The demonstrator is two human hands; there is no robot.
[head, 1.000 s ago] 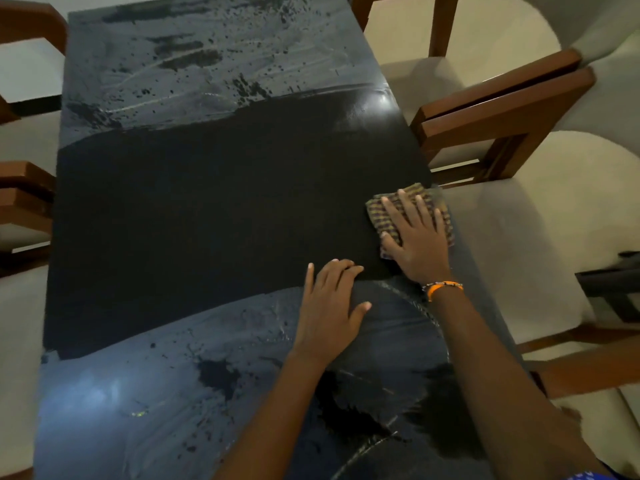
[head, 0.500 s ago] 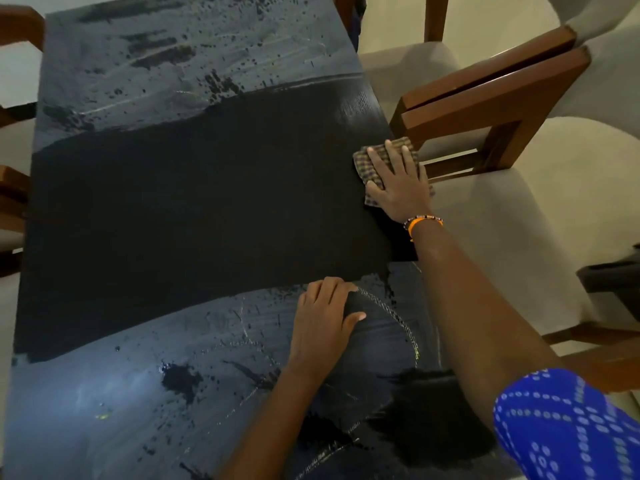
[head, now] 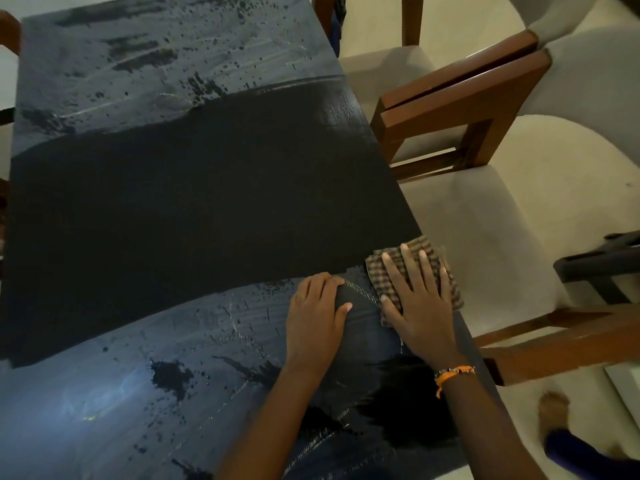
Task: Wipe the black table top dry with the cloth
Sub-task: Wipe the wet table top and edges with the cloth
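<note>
Hands side by side near the bench's right edge, close but not touching. Right hand (head: 420, 299) flat, fingers straight and spread, pressing down on the cloth (head: 414, 271). Left hand (head: 317, 317) just to its left, palm down on the bare bench (head: 194, 209), fingers bent at the knuckles, thumb pointing toward the right hand, holding nothing. Orange bracelet (head: 453, 373) around the right wrist.

Cloth checked brown and tan, folded, lying under the right palm and fingers, sticking out beyond the fingertips and past the little finger, its outer side reaching the bench edge.

Beyond the fingertips of both hands, a broad matte black band across the bench, looking dry. Under the left hand and back toward the forearms, a shiny bluish wet zone (head: 104, 393) with dark blotches and thin curved streaks. Farther out, past the dark band, a second glossy wet patch (head: 138, 64) speckled with dark spots.

To the right of the right hand, off the bench, a cream upholstered chair seat (head: 485, 237). Beyond it, a brown wooden armrest (head: 464, 98) of another chair. Near the right forearm, lower down, a wooden chair rail (head: 561, 344) and a bare foot (head: 554, 408) on the pale floor.
</note>
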